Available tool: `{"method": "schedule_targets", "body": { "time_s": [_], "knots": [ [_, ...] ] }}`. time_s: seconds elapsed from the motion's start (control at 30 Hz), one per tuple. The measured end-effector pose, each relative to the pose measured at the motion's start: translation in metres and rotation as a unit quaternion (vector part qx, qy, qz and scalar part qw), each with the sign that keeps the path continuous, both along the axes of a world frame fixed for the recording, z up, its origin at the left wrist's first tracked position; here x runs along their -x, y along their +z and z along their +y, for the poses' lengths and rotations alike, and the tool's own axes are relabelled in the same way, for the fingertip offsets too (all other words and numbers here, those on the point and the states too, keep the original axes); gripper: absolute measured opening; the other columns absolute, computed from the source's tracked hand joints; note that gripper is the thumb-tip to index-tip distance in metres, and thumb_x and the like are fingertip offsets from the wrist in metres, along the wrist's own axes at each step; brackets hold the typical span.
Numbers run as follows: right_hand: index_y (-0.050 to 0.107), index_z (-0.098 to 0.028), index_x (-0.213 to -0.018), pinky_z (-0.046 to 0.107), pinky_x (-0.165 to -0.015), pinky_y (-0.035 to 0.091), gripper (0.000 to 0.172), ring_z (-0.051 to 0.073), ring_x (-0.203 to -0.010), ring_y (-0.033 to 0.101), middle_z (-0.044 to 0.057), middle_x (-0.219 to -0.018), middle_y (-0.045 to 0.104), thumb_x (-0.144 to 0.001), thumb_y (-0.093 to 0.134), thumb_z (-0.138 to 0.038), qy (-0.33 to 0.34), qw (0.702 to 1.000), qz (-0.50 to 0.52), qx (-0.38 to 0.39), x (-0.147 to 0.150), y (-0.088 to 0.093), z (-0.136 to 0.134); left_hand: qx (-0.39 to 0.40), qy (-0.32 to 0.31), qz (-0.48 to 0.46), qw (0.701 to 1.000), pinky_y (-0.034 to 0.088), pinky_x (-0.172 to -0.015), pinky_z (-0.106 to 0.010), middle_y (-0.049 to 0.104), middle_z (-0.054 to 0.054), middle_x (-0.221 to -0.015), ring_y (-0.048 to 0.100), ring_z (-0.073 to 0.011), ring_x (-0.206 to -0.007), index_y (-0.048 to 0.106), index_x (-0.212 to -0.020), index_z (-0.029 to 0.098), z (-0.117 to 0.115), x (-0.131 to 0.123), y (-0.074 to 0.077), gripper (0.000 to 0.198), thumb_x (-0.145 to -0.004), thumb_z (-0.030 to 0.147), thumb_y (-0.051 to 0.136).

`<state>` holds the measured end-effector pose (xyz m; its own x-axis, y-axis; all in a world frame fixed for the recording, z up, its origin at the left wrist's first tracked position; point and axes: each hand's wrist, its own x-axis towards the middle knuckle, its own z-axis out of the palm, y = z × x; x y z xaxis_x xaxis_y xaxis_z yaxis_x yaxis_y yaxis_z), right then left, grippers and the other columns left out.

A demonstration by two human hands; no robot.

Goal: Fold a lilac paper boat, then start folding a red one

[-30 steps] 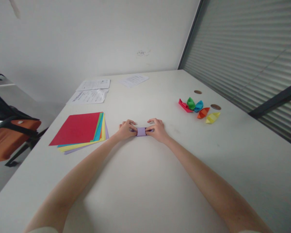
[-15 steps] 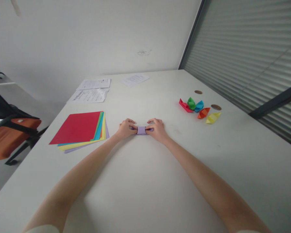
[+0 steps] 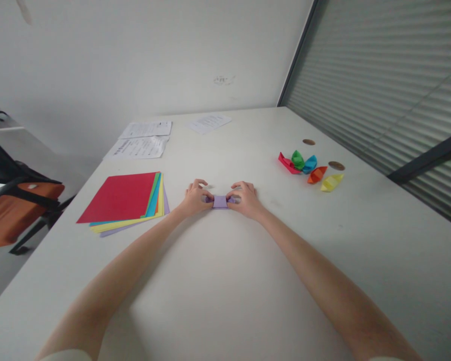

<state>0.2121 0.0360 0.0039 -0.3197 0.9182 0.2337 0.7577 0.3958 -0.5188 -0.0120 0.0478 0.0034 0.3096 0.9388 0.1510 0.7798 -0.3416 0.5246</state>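
The left hand (image 3: 195, 200) and right hand (image 3: 247, 201) are pinching opposite ends of the purple paper (image 3: 220, 202), lying between the left and right edges of the tabletop (image 3: 225, 281), seemingly folding; the next move is probably calling for even pressure.

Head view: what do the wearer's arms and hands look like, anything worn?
The left hand and right hand are bare: no gloves, and no rings or watch visible. The arms are uncovered too. At the picture's bottom edge show a pale left sleeve and a sliver of pale right sleeve.
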Motion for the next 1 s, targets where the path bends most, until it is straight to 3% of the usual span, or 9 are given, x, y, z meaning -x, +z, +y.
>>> {"method": "schedule_targets", "body": {
  "time_s": [0.5,1.0],
  "knots": [
    [0.071,-0.026,-0.090,0.049,-0.100,0.033,0.015,0.030,-0.118,0.042,0.007,-0.118,0.057,-0.077,0.073,-0.035,0.034,0.999,-0.006,-0.007,-0.0021,-0.0048,0.0035,-0.054,-0.044,0.016,0.997,0.037,-0.105,-0.050,0.034,-0.007,-0.128,0.043,-0.0284,-0.117,0.075,-0.084,0.025,-0.0010,0.0036,0.0006,0.015,-0.070,0.031,0.077],
    [0.070,-0.025,-0.090,0.048,-0.100,0.033,0.016,0.030,-0.117,0.042,0.008,-0.116,0.057,-0.077,0.073,-0.035,0.052,0.998,-0.007,-0.015,-0.0038,-0.0066,0.0065,-0.009,-0.033,0.012,0.999,0.036,-0.105,-0.052,0.033,-0.007,-0.132,0.042,-0.0301,-0.119,0.075,-0.084,0.025,0.0007,0.0035,0.0024,0.017,-0.069,0.032,0.078]
  ]
}}
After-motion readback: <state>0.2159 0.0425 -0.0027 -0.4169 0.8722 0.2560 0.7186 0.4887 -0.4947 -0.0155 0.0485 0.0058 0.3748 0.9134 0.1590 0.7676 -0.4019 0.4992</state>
